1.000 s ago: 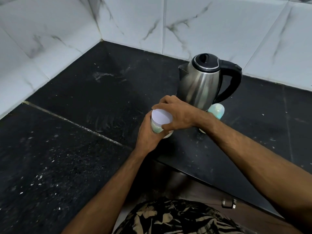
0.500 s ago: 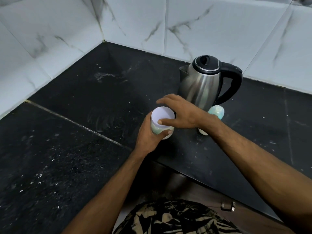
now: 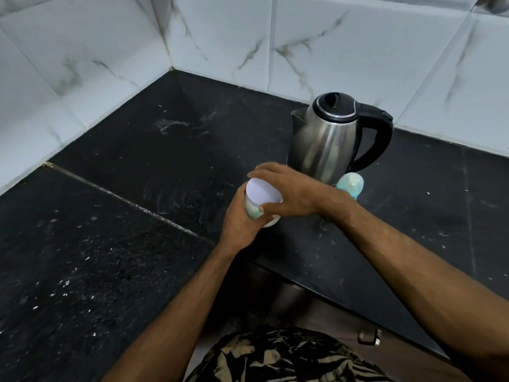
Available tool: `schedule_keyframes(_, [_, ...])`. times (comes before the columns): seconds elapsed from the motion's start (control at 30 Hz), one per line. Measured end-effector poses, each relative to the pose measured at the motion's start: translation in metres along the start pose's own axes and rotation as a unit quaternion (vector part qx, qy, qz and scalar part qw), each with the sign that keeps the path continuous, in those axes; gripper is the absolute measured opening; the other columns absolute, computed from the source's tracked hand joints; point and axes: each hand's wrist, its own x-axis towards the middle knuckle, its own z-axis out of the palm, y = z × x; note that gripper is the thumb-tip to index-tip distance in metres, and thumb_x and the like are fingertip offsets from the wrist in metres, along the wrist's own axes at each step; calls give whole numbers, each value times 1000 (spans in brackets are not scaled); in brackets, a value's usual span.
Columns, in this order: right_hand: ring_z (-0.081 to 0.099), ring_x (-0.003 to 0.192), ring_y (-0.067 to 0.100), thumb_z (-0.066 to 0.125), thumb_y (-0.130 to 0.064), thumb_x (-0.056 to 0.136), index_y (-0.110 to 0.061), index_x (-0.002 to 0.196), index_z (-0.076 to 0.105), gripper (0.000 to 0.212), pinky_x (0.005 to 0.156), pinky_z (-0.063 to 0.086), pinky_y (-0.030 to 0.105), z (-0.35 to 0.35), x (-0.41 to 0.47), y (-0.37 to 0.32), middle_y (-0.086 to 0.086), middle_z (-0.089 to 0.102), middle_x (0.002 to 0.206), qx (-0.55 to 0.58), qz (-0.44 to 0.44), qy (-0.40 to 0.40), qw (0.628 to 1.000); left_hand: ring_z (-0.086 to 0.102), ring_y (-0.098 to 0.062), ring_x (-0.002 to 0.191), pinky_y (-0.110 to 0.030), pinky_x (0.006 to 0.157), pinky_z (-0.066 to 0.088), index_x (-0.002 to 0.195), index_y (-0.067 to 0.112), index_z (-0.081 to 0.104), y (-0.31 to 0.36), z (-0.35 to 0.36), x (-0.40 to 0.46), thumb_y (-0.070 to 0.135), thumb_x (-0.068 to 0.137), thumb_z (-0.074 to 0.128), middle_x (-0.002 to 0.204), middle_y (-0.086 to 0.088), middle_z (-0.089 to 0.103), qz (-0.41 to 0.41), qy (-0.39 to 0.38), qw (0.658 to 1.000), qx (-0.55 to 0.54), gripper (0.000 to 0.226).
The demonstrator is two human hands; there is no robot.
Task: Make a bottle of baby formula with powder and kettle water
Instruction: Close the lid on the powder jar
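Powder tub (image 3: 260, 201): small round container w/ flat white lid, pale green/white label on the side, standing on the black bench (image 3: 137, 216) near its front edge, just in front of the kettle. Looks like light plastic, prob. stiff walls but smooth, so slippery if squeezed on the label only. Judgement: best held low round the body w/ one hand while the other works the lid rim; contents are loose powder, so keep it upright & don't jerk once the lid frees.

Left hand (image 3: 238, 221) wraps the tub's side from the left/below, fingers curled round the body, a firm grip. Right hand (image 3: 289, 193) comes over the top from the right: thumb on the near side just under the lid edge, fingers arched over the far rim, so it grips the lid. Whether lid is screw or snap type, can't tell.

Further right & behind: steel kettle (image 3: 327, 142), black lid & handle, handle facing right, spout to the left. Likely the heavy item if full, poss. hot; take it by the handle only. Just beside its base, partly hidden behind the right wrist, a baby bottle (image 3: 350, 184) w/ a clear, teal-tinted cap; light & tall-ish, prob. easy to knock over, so steady it when pouring. Fill level of kettle or bottle not visible.
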Motion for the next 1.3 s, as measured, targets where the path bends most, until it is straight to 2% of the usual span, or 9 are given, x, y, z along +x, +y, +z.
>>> schedule_keyframes(0.07, [35, 138, 23, 71, -30, 85, -23, 150, 35, 74, 112, 37, 41, 3, -1, -2, 1, 35, 153, 3, -8, -24, 1000, 51, -5, 119, -23, 101, 46, 142, 23, 39, 2, 0, 0, 23, 74, 86, 131, 10, 51, -2, 2, 1000, -2, 83])
schedule_keyframes(0.23, [42, 130, 23, 72, -49, 83, -27, 152, 28, 85, 100, 44, 37, -5, -1, -9, 3, 41, 144, -122, 53, 11, 991, 43, -21, 134, -45, 112, 39, 149, 22, 32, 4, 1, 3, 31, 74, 85, 148, -3, 45, -30, -10, 999, 23, 93])
schedule_keyframes(0.47, [30, 142, 26, 77, -26, 82, -27, 151, 31, 83, 114, 35, 42, -6, 6, -8, 1, 27, 157, -26, 16, -63, 998, 48, -13, 128, -34, 109, 41, 146, 21, 36, 2, 0, 0, 30, 74, 86, 144, 0, 49, -23, 1, 1000, 11, 88])
schedule_keyframes(0.7, [45, 125, 23, 70, -61, 79, -28, 147, 34, 84, 95, 48, 38, 4, 6, -14, 2, 43, 139, -125, 78, 22, 989, 49, -19, 130, -43, 108, 43, 147, 23, 36, 5, 0, 1, 27, 72, 86, 142, -2, 52, -28, 1, 1000, 10, 91])
schedule_keyframes(0.9, [34, 143, 22, 76, -22, 82, -25, 150, 35, 79, 115, 33, 37, -15, 3, -12, 0, 31, 158, -11, 15, -88, 996, 48, -21, 132, -45, 109, 42, 149, 18, 35, 1, 2, 2, 31, 72, 87, 145, -4, 50, -38, 0, 999, 9, 94])
schedule_keyframes(1.07, [48, 127, 24, 77, -39, 80, -29, 149, 34, 82, 99, 46, 37, -15, 2, -11, 1, 45, 141, -90, 58, -28, 994, 47, -17, 132, -44, 109, 42, 147, 25, 36, -1, 1, 2, 33, 71, 87, 145, 1, 50, -26, 3, 1000, 10, 92])
schedule_keyframes(1.13, [41, 133, 25, 79, -44, 78, -31, 152, 26, 92, 103, 44, 39, -16, 2, -10, 2, 39, 146, -97, 58, -38, 993, 46, -18, 133, -45, 110, 41, 148, 24, 35, -2, 0, 2, 32, 73, 86, 147, 1, 48, -22, 2, 1000, 14, 92])
schedule_keyframes(1.23, [26, 146, 26, 80, -31, 80, -31, 154, 25, 92, 116, 32, 43, -13, 5, -8, 0, 22, 161, -33, 24, -86, 995, 43, -20, 136, -44, 112, 38, 150, 20, 31, -1, 2, 3, 30, 74, 85, 149, -3, 45, -27, -5, 999, 19, 94])
schedule_keyframes(1.3, [32, 142, 25, 78, -26, 81, -29, 151, 32, 83, 115, 34, 42, -9, 8, -7, -1, 30, 157, -30, 11, -84, 996, 44, -21, 135, -44, 112, 39, 150, 19, 32, -2, 2, 4, 34, 72, 86, 148, -4, 46, -33, -6, 999, 18, 96])
